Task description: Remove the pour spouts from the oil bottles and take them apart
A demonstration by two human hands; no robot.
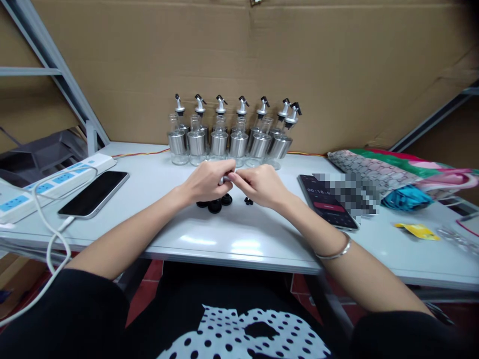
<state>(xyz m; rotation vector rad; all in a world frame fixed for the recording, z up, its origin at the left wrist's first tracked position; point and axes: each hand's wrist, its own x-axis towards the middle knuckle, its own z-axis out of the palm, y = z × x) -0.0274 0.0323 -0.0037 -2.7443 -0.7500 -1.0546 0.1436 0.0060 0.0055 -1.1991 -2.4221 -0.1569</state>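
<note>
My left hand (211, 180) and my right hand (264, 184) meet above the table, both with fingers curled closed. A bit of a small silvery-grey piece (225, 179) shows in the left fist; the rest is hidden by fingers. My right thumb and fingers press against the left hand at that spot; what they grip is hidden. Below the left hand lie several round black stoppers (214, 206). Tiny black parts (248, 201) lie under the right hand. Behind stand glass bottles with steel sleeves (196, 143); several carry silver pourer spouts with black tips (220, 103).
On the left are a white power strip (56, 184) and a phone (95, 193) on a charging cable. To the right lie a second phone (325, 199) showing a timer, patterned bags (377, 169) and a yellow packet (417, 231). A cardboard wall (209, 55) stands behind the bottles.
</note>
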